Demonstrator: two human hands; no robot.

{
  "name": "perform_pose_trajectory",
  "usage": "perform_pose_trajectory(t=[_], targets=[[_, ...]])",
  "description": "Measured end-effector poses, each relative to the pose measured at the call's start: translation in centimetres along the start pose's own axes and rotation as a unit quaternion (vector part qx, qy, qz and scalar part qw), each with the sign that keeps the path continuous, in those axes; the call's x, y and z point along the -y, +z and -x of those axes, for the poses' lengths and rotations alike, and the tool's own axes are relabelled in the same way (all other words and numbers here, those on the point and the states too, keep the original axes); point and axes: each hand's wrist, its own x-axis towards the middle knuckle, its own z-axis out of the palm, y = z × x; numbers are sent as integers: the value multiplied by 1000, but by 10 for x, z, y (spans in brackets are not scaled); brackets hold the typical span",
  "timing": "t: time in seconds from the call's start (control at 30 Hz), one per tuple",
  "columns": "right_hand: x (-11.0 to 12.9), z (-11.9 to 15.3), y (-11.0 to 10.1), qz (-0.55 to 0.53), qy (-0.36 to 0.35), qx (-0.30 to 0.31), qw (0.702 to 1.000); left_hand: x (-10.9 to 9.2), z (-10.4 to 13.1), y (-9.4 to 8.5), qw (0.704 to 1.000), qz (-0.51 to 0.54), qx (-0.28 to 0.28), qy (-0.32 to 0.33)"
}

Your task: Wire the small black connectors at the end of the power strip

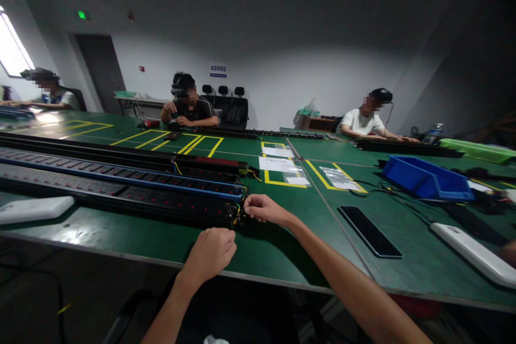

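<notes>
Long black power strips with rows of red dots lie side by side on the green table. The nearest power strip point(173, 203) ends close to both my hands, with thin yellow-green wires point(237, 215) sticking out of its open end. My right hand point(264, 208) is closed in a pinch right beside these wires; what sits between its fingertips is too small to make out. My left hand point(212, 252) is closed, just in front of the strip's end, with its fingertips turned away from view. A blue-edged strip point(193, 188) lies behind the nearest one.
To the right are a black phone point(371, 231), a white power-bank-like device point(475, 252), cables and a blue bin point(427, 177). Another white device point(36, 208) lies at left. Paper sheets point(276, 164) and yellow tape mark the green table point(306, 215). Several people sit beyond it.
</notes>
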Motion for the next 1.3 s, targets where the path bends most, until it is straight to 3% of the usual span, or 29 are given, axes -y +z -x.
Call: perform_pose_trajectory(t=[0.23, 0.4, 0.53, 0.7, 0.87, 1.07, 1.3], targets=[[-2, 0, -10, 26, 7, -17, 1000, 0, 0, 0, 1000, -1, 4, -1], [-12, -3, -35, 104, -1, -61, 993, 1, 0, 1, 1000, -1, 5, -1], [-28, -3, -68, 195, -12, -146, 970, 3, 0, 3, 1000, -2, 2, -2], [-48, 0, -98, 247, 41, -279, 927, 3, -1, 3, 1000, -7, 2, 2], [-54, -3, -96, 334, 113, -340, 872, 1, -1, 2, 1000, -2, 4, -6], [-49, -1, -85, 434, 193, -303, 826, 0, 1, 1, 1000, 7, 7, -2], [-44, 0, -78, 470, 217, -297, 802, -2, 1, -1, 1000, 18, -3, -4]])
